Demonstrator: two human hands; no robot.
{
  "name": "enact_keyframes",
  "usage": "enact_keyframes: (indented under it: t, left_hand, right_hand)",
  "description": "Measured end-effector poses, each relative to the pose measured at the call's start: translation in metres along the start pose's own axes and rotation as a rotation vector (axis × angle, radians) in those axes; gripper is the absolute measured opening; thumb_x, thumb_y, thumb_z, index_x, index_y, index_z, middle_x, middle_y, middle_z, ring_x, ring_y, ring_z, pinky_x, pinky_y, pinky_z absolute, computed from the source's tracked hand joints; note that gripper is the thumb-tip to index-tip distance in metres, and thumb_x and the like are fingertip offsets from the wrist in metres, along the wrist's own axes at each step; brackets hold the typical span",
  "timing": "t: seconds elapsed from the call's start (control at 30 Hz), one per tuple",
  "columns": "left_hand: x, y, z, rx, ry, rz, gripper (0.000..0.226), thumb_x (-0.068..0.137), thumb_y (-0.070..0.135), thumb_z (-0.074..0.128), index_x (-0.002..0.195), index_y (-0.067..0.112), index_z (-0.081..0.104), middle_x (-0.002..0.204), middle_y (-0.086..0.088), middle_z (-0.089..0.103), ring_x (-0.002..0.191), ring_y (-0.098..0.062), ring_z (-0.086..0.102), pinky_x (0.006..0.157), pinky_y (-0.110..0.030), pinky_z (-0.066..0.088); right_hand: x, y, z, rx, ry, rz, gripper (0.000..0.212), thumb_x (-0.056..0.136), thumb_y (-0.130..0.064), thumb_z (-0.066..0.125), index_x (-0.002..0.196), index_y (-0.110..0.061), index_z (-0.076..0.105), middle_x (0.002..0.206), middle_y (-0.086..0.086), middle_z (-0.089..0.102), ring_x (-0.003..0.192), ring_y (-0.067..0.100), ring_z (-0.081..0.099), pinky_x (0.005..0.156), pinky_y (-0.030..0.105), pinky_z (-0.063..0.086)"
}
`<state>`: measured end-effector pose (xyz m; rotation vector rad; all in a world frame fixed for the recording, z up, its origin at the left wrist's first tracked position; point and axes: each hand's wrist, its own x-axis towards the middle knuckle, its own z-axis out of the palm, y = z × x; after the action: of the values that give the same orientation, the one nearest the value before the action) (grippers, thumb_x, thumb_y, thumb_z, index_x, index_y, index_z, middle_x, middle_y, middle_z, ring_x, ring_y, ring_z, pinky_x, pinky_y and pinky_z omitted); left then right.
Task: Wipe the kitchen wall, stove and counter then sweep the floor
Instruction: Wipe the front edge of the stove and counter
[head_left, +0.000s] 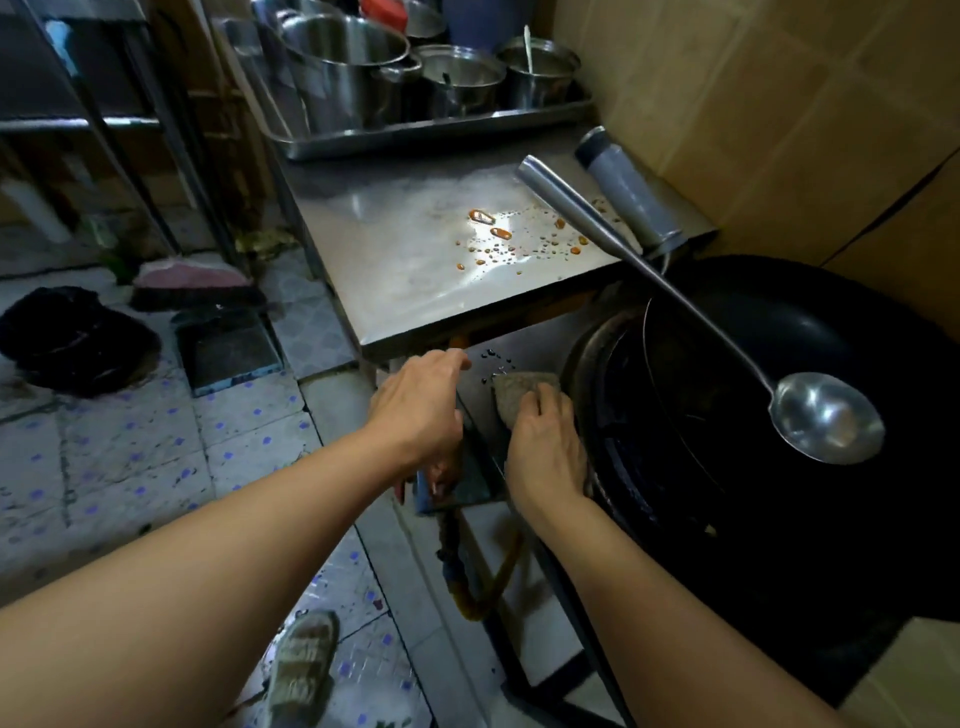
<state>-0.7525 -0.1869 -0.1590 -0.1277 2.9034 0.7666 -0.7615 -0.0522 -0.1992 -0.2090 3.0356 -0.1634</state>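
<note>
Your right hand (545, 447) presses a grey-brown cloth (522, 389) flat against the steel top of the stove (483, 374), just beside the burner ring; the fingers lie over the cloth rather than closing round it. Your left hand (421, 405) reaches toward the near edge of the counter (395, 249) with relaxed fingers and holds nothing. Note 4 hazards from this position. 1: the dark droplets (493, 364) sit just ahead of the cloth, and a long stroke is likely to smear them across the steel instead of lifting them. 2: the wok (810, 364) rests on the burner close to your right hand, with a ladle (826, 415) in it whose handle overhangs the counter; a knock from your wrist or forearm could tip or dislodge either. 3: the orange spots of oil (498, 234) on the counter are not yet wiped, and a cloth already loaded with stove grease may spread them. 4: the grey bottle (628, 192) lies on its side near the wall (779, 104) and could roll if the ladle handle shifts. The broom (192, 288) and dustpan (228, 348) lie on the floor (130, 441) well apart from you; whether the burner is hot cannot be told.
</note>
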Motion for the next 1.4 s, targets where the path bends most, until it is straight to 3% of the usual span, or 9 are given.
enact_keyframes:
  t: [0.17, 0.27, 0.33, 0.4, 0.53, 0.8, 1.1, 1.27, 1.4]
  left_hand:
    - [0.047, -0.017, -0.005, 0.004, -0.122, 0.151, 0.056, 0.079, 0.012, 0.061, 0.132, 0.021, 0.043, 0.135, -0.002, 0.047, 0.124, -0.024, 0.044, 0.097, -0.041, 0.043]
    - [0.069, -0.025, -0.014, -0.008, -0.160, 0.234, 0.043, 0.082, 0.012, 0.056, 0.123, 0.022, 0.049, 0.127, -0.001, 0.052, 0.117, -0.024, 0.048, 0.082, -0.038, 0.043]
    - [0.083, -0.027, -0.020, -0.019, -0.176, 0.286, 0.035, 0.082, 0.009, 0.052, 0.115, 0.019, 0.054, 0.119, -0.002, 0.056, 0.111, -0.026, 0.052, 0.077, -0.039, 0.044]
    - [0.096, -0.028, -0.026, -0.013, -0.183, 0.321, 0.035, 0.079, 0.005, 0.053, 0.112, 0.016, 0.055, 0.117, -0.004, 0.057, 0.109, -0.029, 0.053, 0.078, -0.042, 0.048]
    - [0.117, -0.024, -0.029, 0.016, -0.232, 0.356, 0.042, 0.079, 0.002, 0.052, 0.119, 0.016, 0.052, 0.123, -0.005, 0.054, 0.115, -0.029, 0.049, 0.085, -0.042, 0.047]
    - [0.153, -0.024, -0.025, 0.062, -0.242, 0.421, 0.044, 0.085, 0.010, 0.048, 0.127, 0.021, 0.048, 0.126, -0.003, 0.054, 0.118, -0.026, 0.045, 0.087, -0.039, 0.046]
    - [0.166, -0.034, -0.019, 0.068, -0.211, 0.439, 0.042, 0.077, 0.002, 0.049, 0.115, 0.021, 0.053, 0.109, -0.004, 0.059, 0.104, -0.027, 0.048, 0.075, -0.038, 0.044]
    - [0.158, -0.036, -0.020, 0.077, -0.191, 0.459, 0.044, 0.077, -0.001, 0.050, 0.117, 0.018, 0.053, 0.112, -0.003, 0.059, 0.105, -0.027, 0.047, 0.077, -0.038, 0.043]
    - [0.151, -0.041, -0.023, 0.061, -0.180, 0.460, 0.042, 0.077, -0.002, 0.050, 0.114, 0.017, 0.053, 0.111, -0.004, 0.060, 0.105, -0.027, 0.048, 0.078, -0.041, 0.045]
  right_hand:
    - [0.030, -0.014, 0.011, 0.020, 0.058, 0.132, 0.051, 0.095, -0.002, 0.041, 0.145, -0.003, 0.029, 0.157, 0.010, 0.017, 0.145, 0.022, 0.012, 0.115, 0.030, 0.019]
    - [0.029, -0.027, 0.010, -0.006, 0.135, 0.234, 0.050, 0.084, 0.005, 0.055, 0.133, 0.002, 0.047, 0.147, 0.017, 0.037, 0.138, 0.029, 0.035, 0.108, 0.034, 0.035]
    - [0.025, -0.034, 0.009, -0.010, 0.095, 0.256, 0.053, 0.089, 0.001, 0.051, 0.140, -0.003, 0.037, 0.152, 0.014, 0.027, 0.142, 0.026, 0.025, 0.110, 0.032, 0.031]
    - [0.028, -0.039, 0.008, 0.046, 0.071, 0.284, 0.056, 0.092, -0.002, 0.046, 0.146, -0.008, 0.029, 0.155, 0.011, 0.022, 0.144, 0.023, 0.020, 0.112, 0.031, 0.028]
    - [0.058, -0.038, 0.005, 0.047, 0.097, 0.358, 0.048, 0.091, -0.001, 0.049, 0.139, -0.005, 0.043, 0.150, 0.012, 0.033, 0.139, 0.026, 0.032, 0.105, 0.032, 0.038]
    - [0.134, -0.019, -0.009, 0.085, 0.032, 0.528, 0.037, 0.094, -0.005, 0.046, 0.130, -0.001, 0.042, 0.142, 0.013, 0.032, 0.131, 0.027, 0.033, 0.098, 0.034, 0.040]
    - [0.124, -0.010, -0.006, 0.104, 0.019, 0.394, 0.062, 0.089, -0.004, 0.056, 0.143, 0.001, 0.026, 0.155, 0.013, 0.014, 0.144, 0.024, 0.013, 0.115, 0.027, 0.018]
    - [0.142, -0.004, -0.012, 0.081, -0.009, 0.419, 0.070, 0.078, -0.005, 0.070, 0.138, 0.000, 0.033, 0.150, 0.012, 0.021, 0.140, 0.026, 0.020, 0.105, 0.034, 0.035]
    - [0.151, 0.001, -0.013, 0.200, -0.011, 0.416, 0.074, 0.075, 0.001, 0.066, 0.141, -0.006, 0.033, 0.153, 0.011, 0.017, 0.141, 0.026, 0.015, 0.110, 0.037, 0.029]
